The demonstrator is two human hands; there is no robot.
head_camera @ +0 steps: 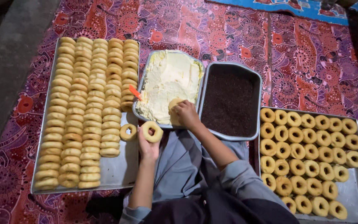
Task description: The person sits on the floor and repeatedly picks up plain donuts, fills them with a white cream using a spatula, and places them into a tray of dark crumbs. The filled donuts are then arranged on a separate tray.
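Your big left tray [121,172] carries doughnuts stood on edge in rows; the right tray [353,195] has them lying flat. Between sit a pan of pale cream [168,76] and a pan of dark sprinkles [231,101]. You're dipping: right hand [186,115] presses a doughnut [174,108] into the cream (grip closed on it), left hand [148,143] clasps another ring doughnut [152,131], golden and plain. Next, I'd judge, lift it cleanly.

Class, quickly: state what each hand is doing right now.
Left hand: holds a plain doughnut.
Right hand: presses a doughnut into the cream tray.
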